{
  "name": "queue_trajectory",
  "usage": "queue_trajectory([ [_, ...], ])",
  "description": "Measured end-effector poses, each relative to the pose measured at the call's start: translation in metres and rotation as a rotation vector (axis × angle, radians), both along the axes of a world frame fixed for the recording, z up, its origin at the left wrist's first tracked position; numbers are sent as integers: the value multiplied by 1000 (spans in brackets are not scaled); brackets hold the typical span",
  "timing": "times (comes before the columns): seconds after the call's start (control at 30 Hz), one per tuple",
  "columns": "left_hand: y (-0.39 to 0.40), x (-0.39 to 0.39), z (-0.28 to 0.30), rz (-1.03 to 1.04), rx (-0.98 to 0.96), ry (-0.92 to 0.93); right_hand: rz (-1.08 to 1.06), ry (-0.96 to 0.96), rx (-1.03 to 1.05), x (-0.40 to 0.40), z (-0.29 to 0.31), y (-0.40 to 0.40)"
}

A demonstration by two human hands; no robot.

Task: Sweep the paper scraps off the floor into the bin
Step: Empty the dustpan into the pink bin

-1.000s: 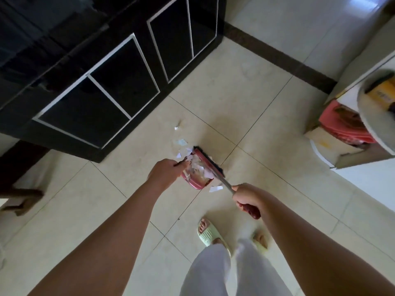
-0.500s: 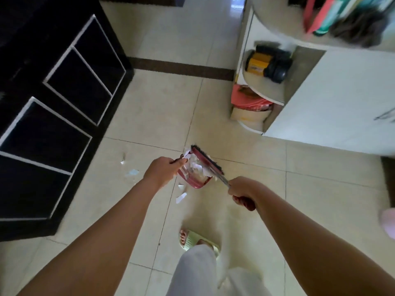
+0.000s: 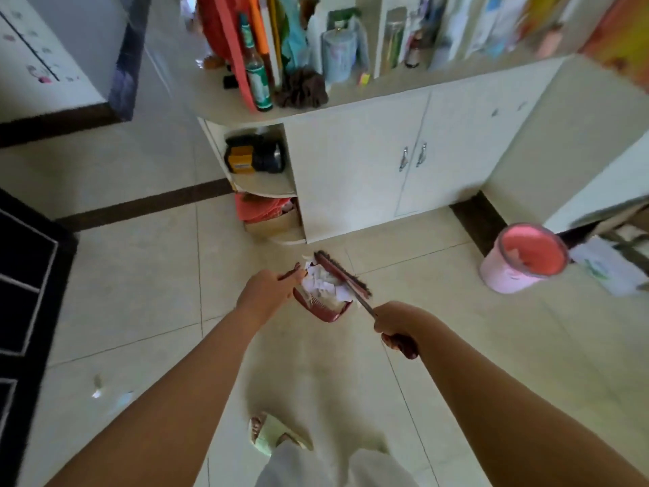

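My left hand (image 3: 268, 286) grips the handle of a dark red dustpan (image 3: 321, 309), held above the floor and filled with white paper scraps (image 3: 321, 282). My right hand (image 3: 397, 326) holds the handle of a dark red hand brush (image 3: 342, 272), whose bristle head rests along the pan's far edge over the scraps. A pink bin (image 3: 523, 258) stands on the floor to the right, open, with a pink liner. A few loose scraps (image 3: 96, 386) lie on the tiles at lower left, behind my left arm.
A white cabinet (image 3: 386, 163) with corner shelves and a cluttered top stands straight ahead. A black cabinet (image 3: 24, 293) lines the left edge. My foot in a green slipper (image 3: 272, 435) is below. Papers (image 3: 604, 263) lie on the floor beyond the bin.
The view has swung right, away from the black cabinet toward the white cabinet, and the pink bin has come into sight. Both hands carry the loaded dustpan and brush along together.
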State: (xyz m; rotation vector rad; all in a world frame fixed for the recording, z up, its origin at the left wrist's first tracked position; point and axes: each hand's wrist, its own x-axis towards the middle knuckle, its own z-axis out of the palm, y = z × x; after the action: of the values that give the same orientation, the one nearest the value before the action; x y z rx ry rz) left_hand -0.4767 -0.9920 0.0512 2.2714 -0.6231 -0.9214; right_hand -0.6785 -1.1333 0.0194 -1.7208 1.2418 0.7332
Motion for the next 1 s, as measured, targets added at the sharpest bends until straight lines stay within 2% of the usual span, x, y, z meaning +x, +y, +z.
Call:
queue_trajectory([
  [0.13, -71, -52, 25, -131, -76, 27, -99, 3, -69, -69, 26, -42],
  [0.3, -168, -109, 61, -333, -99, -70, -300, -28, -135, -139, 57, -94],
  [0.7, -344, -181, 105, -711, -195, -144, -654, -110, -256, -220, 83, -195],
  [1.0, -433, -233, 94, -1134, -212, -539, -871, -139, -293, -265, 65, -249],
])
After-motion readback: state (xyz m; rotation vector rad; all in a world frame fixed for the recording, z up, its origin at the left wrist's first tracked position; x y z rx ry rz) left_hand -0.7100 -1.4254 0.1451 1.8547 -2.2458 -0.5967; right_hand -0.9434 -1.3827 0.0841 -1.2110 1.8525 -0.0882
